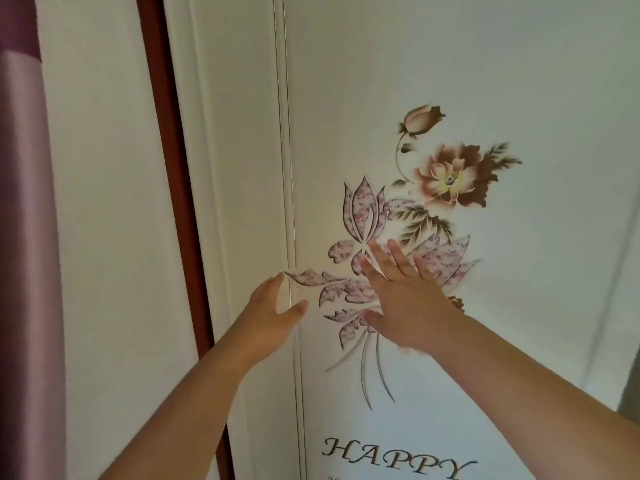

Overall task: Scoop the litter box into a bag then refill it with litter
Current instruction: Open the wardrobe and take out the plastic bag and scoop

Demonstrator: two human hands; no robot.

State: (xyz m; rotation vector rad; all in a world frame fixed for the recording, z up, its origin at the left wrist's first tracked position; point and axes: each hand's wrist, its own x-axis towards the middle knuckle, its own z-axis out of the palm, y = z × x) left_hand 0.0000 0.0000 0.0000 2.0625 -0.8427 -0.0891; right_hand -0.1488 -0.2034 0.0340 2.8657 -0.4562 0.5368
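No litter box, scoop, bag or litter is in view. Right in front of me is a white sliding door panel [450, 81] printed with flowers and the word "HAPPY". My right hand [405, 303] lies flat against the printed panel, fingers straight and spread. My left hand [273, 313] reaches to the panel's left edge [292, 237], fingers and thumb apart at the vertical seam, holding nothing. Whether the left fingertips touch the edge I cannot tell.
A second white panel [225, 150] stands left of the seam, then a dark red-brown frame post [169, 168]. A purple curtain [24, 237] hangs at the far left. The view faces the door closely, with no floor visible.
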